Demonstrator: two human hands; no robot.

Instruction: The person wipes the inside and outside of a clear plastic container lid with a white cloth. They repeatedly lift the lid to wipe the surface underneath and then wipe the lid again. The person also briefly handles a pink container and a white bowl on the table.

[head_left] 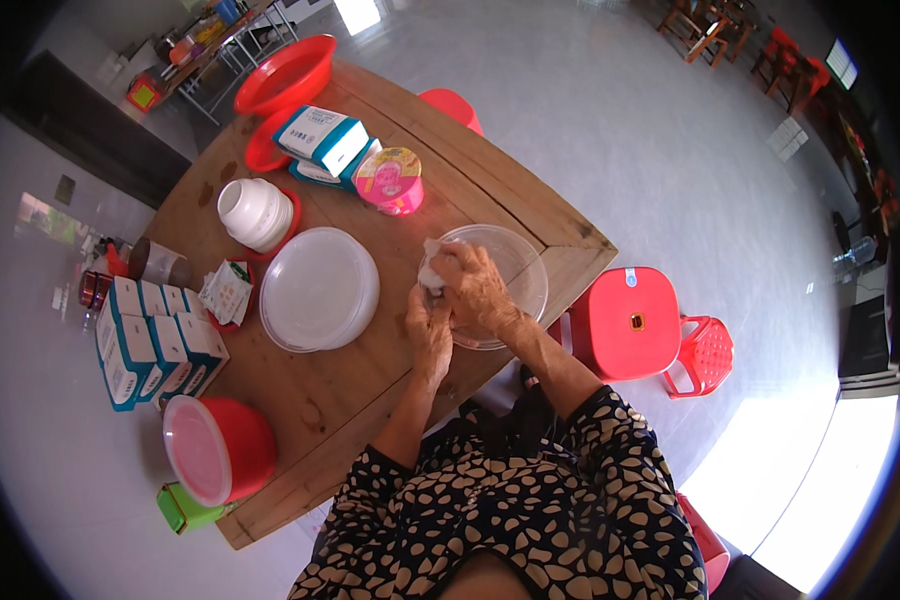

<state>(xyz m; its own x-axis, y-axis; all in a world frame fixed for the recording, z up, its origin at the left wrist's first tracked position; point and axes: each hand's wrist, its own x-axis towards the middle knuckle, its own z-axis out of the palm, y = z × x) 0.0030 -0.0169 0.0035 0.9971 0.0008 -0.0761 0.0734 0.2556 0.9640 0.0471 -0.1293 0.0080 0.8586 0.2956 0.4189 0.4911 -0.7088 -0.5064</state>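
Both hands are together over the near side of a clear round plastic bowl (532, 262) by the table's right corner. My right hand (482, 292) is closed on a crumpled white tissue or thin cloth (431, 268), which sticks out past its fingers on the left. Just below, my left hand (430, 335) has its fingers curled up against the right hand. What the left fingers grip is hidden between the hands. Left of them lies a large round white lid or covered tub (320, 290).
On the wooden table (370, 390) are stacked white bowls (255, 213), blue-and-white boxes (322, 137), a pink tub (391, 182), more boxes (155, 345), a red basin (288, 75) and a red lidded bucket (240, 450). A red stool (627, 322) stands right of the table.
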